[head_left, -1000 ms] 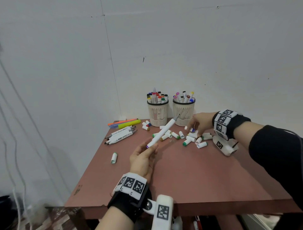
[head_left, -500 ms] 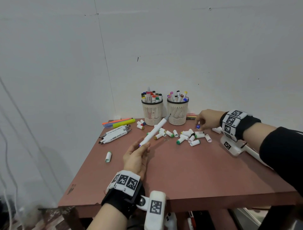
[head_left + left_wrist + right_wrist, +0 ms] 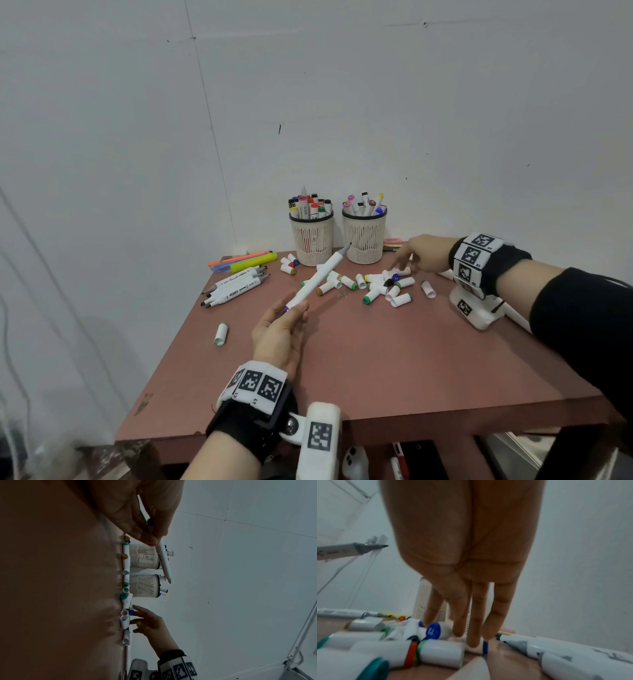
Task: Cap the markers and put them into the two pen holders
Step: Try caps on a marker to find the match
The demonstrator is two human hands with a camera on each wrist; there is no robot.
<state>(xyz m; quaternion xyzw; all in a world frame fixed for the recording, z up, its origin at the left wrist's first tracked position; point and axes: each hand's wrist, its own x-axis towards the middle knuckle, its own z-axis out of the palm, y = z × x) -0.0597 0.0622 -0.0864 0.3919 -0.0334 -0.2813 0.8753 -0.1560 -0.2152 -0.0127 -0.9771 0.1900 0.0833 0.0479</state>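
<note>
Reaching back into the caps [image 3: 378, 286], the right hand [image 3: 423, 253] now hovers with fingers spread, grasping nothing. The left hand [image 3: 281, 330] still pinches the uncapped marker [image 3: 317, 278], so capping waits.

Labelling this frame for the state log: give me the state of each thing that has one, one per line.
left hand: pinches the marker's lower end
marker: uncapped, tip up, tilted toward the holders
right hand: fingers straight, reaching into the loose caps
loose caps: off, scattered on the table
pen holders: upright, holding markers
markers at left: uncapped, lying flat
</note>
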